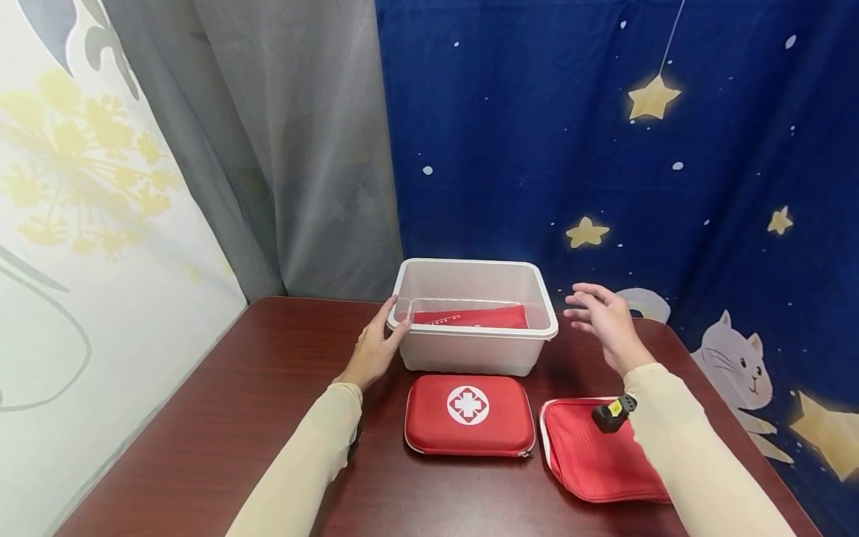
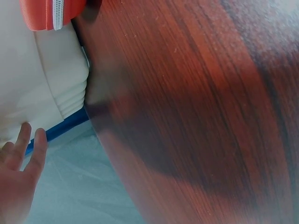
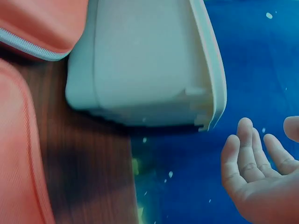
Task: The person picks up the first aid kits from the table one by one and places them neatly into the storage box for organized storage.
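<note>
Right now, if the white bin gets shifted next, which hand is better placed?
Probably the left hand: its fingers touch the white bin near the front left corner. The right hand is in the air off the bin's right side, with a visible gap to close.

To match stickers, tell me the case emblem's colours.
The emblem is white and red, best in the head view.

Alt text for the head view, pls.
A person's left hand touches the front-left corner of a white plastic bin holding a red item; the right hand hovers off its right side. Nearer the camera, on the dark table, lie a red zipped case and, right of it, a red pouch.
</note>
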Action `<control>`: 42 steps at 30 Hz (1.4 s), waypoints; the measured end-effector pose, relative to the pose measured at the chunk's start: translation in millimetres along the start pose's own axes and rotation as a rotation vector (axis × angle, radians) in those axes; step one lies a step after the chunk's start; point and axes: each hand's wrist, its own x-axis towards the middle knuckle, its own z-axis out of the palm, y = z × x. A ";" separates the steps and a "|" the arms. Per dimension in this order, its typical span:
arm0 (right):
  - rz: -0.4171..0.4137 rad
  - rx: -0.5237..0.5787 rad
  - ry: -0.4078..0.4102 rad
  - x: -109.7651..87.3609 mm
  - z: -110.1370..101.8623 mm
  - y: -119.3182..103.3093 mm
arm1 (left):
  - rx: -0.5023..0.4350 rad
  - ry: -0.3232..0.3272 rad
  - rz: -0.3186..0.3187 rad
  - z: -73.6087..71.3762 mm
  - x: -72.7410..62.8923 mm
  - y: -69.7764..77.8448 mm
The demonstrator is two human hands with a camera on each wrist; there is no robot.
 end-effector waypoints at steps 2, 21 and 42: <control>0.007 -0.019 -0.019 -2.1 -6.6 3.6 | -0.003 0.000 0.003 0.0 0.0 0.6; 0.041 -0.170 -0.105 -16.4 -57.9 35.6 | -0.007 -0.008 -0.001 -0.1 0.0 2.6; 0.105 -0.423 -0.210 -34.2 -99.0 62.4 | -0.010 -0.018 -0.014 -0.2 -1.4 1.8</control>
